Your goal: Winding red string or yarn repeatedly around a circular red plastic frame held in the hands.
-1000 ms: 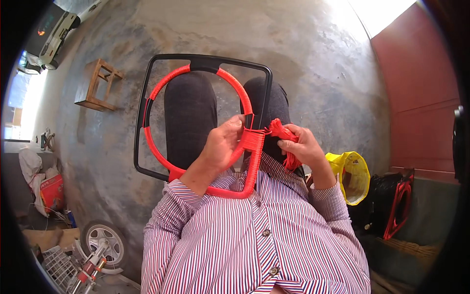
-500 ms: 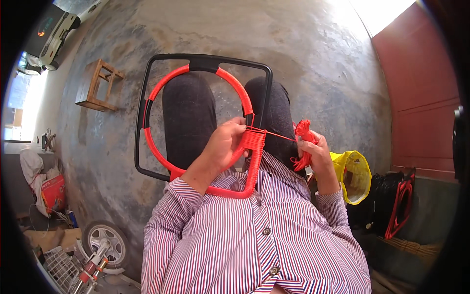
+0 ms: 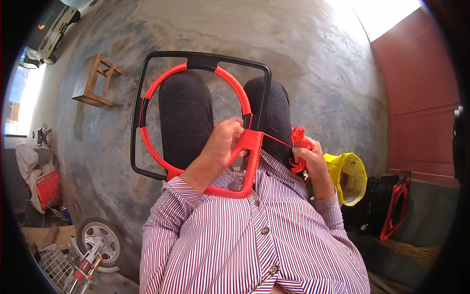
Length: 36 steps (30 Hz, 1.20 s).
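A black square frame [image 3: 269, 83] with a round inner ring [image 3: 233, 81] rests across my thighs. Red cord covers much of the ring, the near edge and the near right corner. My left hand [image 3: 226, 139] is closed on the ring's right side, beside a band of tightly laid cord wraps [image 3: 252, 139]; its fingertips are partly hidden. From that band a single strand runs taut to the right. My right hand [image 3: 313, 159] grips a bundled hank of red cord [image 3: 298, 137] over my right thigh, with loose loops hanging below the fingers.
A yellow bag [image 3: 353, 179] stands open at my right, beside black and red frames [image 3: 396, 206]. On the concrete floor ahead left is a wooden stool [image 3: 97, 81]. A wheel [image 3: 100, 240] and a white rack [image 3: 58, 267] lie at the near left. A red door [image 3: 416, 98] is at right.
The strand near my left fingers has been drawn down against the wraps. My right hand with the hank has shifted slightly left and down. The view has moved slightly.
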Each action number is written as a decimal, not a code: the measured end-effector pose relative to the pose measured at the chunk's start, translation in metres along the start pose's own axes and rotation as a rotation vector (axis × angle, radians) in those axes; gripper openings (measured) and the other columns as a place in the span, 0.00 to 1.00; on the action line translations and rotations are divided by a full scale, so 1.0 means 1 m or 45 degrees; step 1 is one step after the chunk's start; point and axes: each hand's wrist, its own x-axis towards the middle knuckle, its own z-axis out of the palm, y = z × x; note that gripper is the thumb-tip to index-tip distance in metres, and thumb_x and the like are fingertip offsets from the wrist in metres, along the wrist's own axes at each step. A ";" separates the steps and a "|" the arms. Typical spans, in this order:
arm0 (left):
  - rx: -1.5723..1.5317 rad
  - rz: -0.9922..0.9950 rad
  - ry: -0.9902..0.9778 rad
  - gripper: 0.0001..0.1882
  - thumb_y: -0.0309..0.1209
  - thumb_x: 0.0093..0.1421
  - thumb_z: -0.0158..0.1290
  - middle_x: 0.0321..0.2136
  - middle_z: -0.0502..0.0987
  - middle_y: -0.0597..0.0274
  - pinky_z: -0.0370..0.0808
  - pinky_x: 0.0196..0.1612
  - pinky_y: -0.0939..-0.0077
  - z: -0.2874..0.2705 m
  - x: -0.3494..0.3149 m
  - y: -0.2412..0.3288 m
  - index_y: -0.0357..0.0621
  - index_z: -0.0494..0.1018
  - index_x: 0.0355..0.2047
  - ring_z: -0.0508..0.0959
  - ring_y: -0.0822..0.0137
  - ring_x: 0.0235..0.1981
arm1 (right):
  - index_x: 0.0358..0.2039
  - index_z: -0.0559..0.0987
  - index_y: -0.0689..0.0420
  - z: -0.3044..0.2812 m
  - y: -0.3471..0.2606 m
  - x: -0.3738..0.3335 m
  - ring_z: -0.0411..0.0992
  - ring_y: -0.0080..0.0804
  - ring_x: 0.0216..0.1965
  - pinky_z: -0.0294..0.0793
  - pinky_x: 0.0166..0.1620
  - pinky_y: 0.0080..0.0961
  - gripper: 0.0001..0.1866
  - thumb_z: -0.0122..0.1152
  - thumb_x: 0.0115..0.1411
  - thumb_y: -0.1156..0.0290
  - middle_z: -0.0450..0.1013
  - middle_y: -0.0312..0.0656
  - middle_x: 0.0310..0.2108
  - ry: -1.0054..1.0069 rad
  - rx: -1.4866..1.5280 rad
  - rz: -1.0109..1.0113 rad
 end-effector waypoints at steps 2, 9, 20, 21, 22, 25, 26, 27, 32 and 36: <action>0.005 0.015 0.000 0.05 0.24 0.56 0.41 0.25 0.76 0.57 0.70 0.14 0.75 -0.001 0.001 -0.002 0.42 0.67 0.31 0.77 0.66 0.20 | 0.31 0.75 0.59 -0.010 0.005 0.008 0.67 0.17 0.22 0.65 0.28 0.17 0.07 0.63 0.54 0.72 0.70 0.32 0.21 -0.027 -0.067 0.048; -0.012 0.037 0.065 0.11 0.29 0.62 0.42 0.34 0.77 0.56 0.77 0.32 0.70 0.002 0.001 -0.002 0.38 0.70 0.39 0.78 0.66 0.33 | 0.44 0.71 0.61 -0.015 -0.037 0.050 0.74 0.29 0.28 0.74 0.34 0.29 0.17 0.61 0.55 0.72 0.73 0.41 0.24 0.278 -0.676 -0.311; 0.559 0.617 0.256 0.14 0.29 0.65 0.47 0.43 0.75 0.64 0.70 0.43 0.79 0.004 -0.005 -0.011 0.40 0.70 0.50 0.72 0.75 0.42 | 0.39 0.78 0.50 0.098 -0.077 0.070 0.70 0.38 0.51 0.69 0.52 0.38 0.18 0.70 0.45 0.67 0.73 0.35 0.49 0.004 -1.578 -1.306; 0.457 0.533 0.294 0.14 0.20 0.62 0.46 0.40 0.76 0.65 0.71 0.42 0.82 0.003 -0.004 -0.009 0.40 0.70 0.49 0.74 0.76 0.39 | 0.39 0.78 0.51 0.096 -0.072 0.074 0.69 0.39 0.53 0.68 0.53 0.39 0.19 0.71 0.44 0.67 0.72 0.35 0.51 0.138 -1.520 -1.373; 0.404 0.489 0.312 0.15 0.19 0.61 0.46 0.40 0.76 0.64 0.72 0.42 0.81 0.002 -0.002 -0.008 0.40 0.71 0.48 0.75 0.76 0.39 | 0.38 0.78 0.51 0.090 -0.068 0.075 0.69 0.40 0.53 0.68 0.53 0.39 0.20 0.72 0.43 0.67 0.72 0.36 0.51 0.254 -1.438 -1.345; 0.245 0.349 0.295 0.18 0.15 0.57 0.45 0.40 0.77 0.61 0.76 0.42 0.78 -0.005 0.004 -0.009 0.39 0.71 0.47 0.77 0.72 0.37 | 0.35 0.77 0.52 0.060 -0.053 0.073 0.68 0.45 0.53 0.67 0.55 0.39 0.20 0.75 0.39 0.68 0.71 0.39 0.52 0.475 -1.228 -1.202; 0.193 0.302 0.243 0.19 0.14 0.56 0.44 0.40 0.77 0.60 0.77 0.43 0.76 -0.007 0.004 -0.009 0.38 0.71 0.48 0.78 0.70 0.38 | 0.34 0.78 0.53 0.053 -0.047 0.070 0.68 0.45 0.54 0.67 0.55 0.39 0.20 0.75 0.39 0.68 0.71 0.39 0.52 0.342 -1.307 -1.181; 0.142 0.255 0.188 0.20 0.12 0.55 0.44 0.41 0.77 0.59 0.79 0.43 0.74 -0.006 0.004 -0.009 0.38 0.71 0.48 0.79 0.69 0.38 | 0.33 0.78 0.53 0.049 -0.044 0.067 0.67 0.45 0.54 0.67 0.56 0.39 0.20 0.75 0.38 0.67 0.71 0.40 0.52 0.210 -1.384 -1.157; -0.116 0.110 0.001 0.20 0.12 0.56 0.43 0.43 0.77 0.53 0.79 0.49 0.68 -0.002 0.003 -0.006 0.31 0.69 0.49 0.81 0.62 0.41 | 0.36 0.82 0.55 0.072 -0.028 0.050 0.66 0.44 0.56 0.67 0.57 0.40 0.20 0.73 0.39 0.69 0.73 0.41 0.50 0.082 -1.517 -1.013; -0.138 0.031 -0.066 0.16 0.14 0.58 0.43 0.42 0.78 0.50 0.79 0.50 0.68 -0.001 -0.001 -0.002 0.28 0.69 0.47 0.81 0.61 0.42 | 0.38 0.81 0.58 0.058 -0.019 0.060 0.65 0.45 0.58 0.64 0.60 0.39 0.21 0.71 0.40 0.66 0.72 0.43 0.53 0.001 -1.162 -0.977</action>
